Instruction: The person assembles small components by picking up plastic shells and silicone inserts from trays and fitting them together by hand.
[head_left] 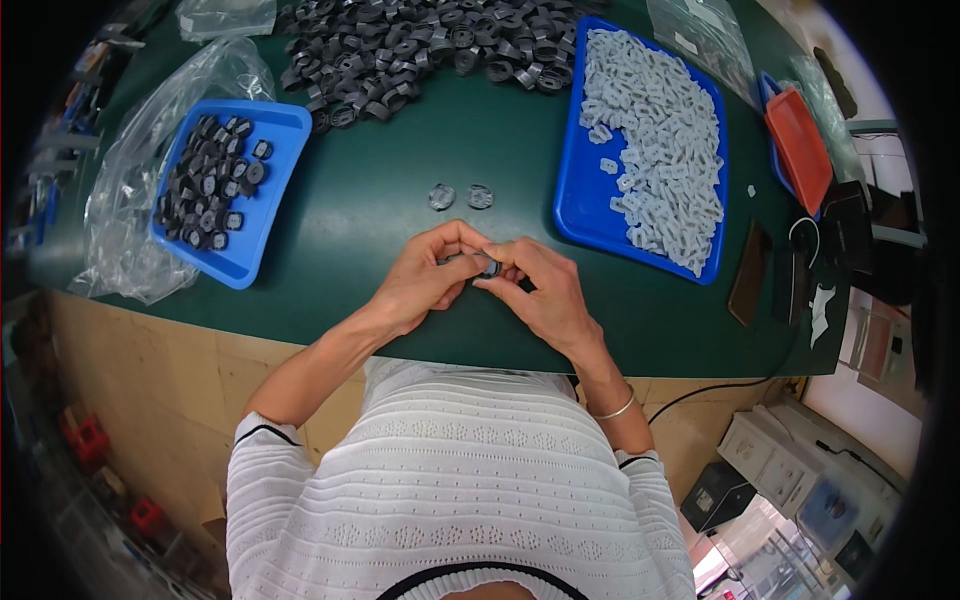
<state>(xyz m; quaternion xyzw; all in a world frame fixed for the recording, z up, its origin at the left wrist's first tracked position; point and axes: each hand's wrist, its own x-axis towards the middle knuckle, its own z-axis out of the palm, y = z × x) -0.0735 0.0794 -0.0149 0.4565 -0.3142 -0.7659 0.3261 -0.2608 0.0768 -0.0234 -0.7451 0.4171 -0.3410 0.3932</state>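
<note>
My left hand (432, 272) and my right hand (541, 288) meet over the green table near its front edge. Between their fingertips is a small dark grey plastic part (489, 268) with a lighter insert, mostly covered by the fingers. Both hands are closed on it. Just beyond them lie two small round greyish pieces, one on the left (441, 196) and one on the right (480, 196), side by side on the table.
A blue tray (283, 125) at left holds several dark parts with light centres. The larger blue tray (590, 200) at right holds many small pale plastic pieces. Loose dark rings (430, 45) are heaped at the back. A phone (750, 272) and red tray (800, 145) are farther right.
</note>
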